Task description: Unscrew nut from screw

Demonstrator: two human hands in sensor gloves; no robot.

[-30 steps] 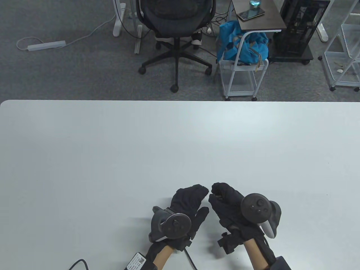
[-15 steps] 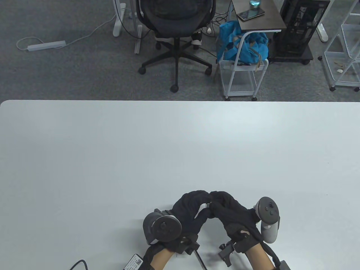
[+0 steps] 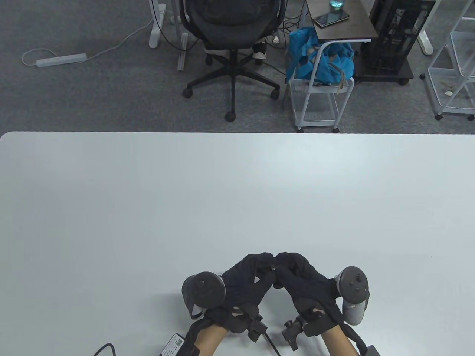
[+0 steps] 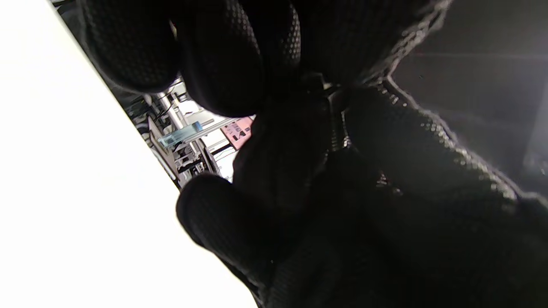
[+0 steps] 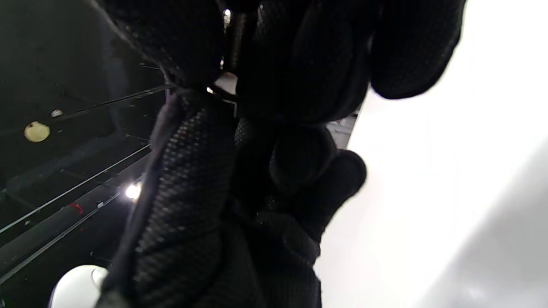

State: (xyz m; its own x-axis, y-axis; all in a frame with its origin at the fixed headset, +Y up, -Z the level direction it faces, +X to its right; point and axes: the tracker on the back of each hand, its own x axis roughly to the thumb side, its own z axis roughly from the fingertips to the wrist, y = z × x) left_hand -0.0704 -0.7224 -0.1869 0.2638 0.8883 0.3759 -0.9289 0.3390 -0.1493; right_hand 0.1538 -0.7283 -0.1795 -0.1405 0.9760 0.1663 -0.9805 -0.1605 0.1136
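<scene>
My two gloved hands meet fingertip to fingertip low over the white table (image 3: pixel 222 193), near its front edge. A small metal screw with its nut (image 3: pixel 273 268) shows as a glint between them. My left hand (image 3: pixel 268 264) pinches one end of it and my right hand (image 3: pixel 281 264) pinches the other. The gloves hide most of it, so I cannot tell nut from screw there. The left wrist view shows only a metal glint (image 4: pixel 327 86) between dark fingers. The right wrist view shows a dark shaft (image 5: pixel 235 38) held between thumb and fingers.
A black cable (image 3: pixel 102 348) and a labelled white box (image 3: pixel 171 345) lie at the table's front edge by my left wrist. Beyond the far edge stand an office chair (image 3: pixel 232 22) and a white cart with a blue bag (image 3: pixel 319 63).
The hands were apart one second ago and have come together on the screw. The right hand rolled so its tracker swung to the right side. The left tracker shifted left.
</scene>
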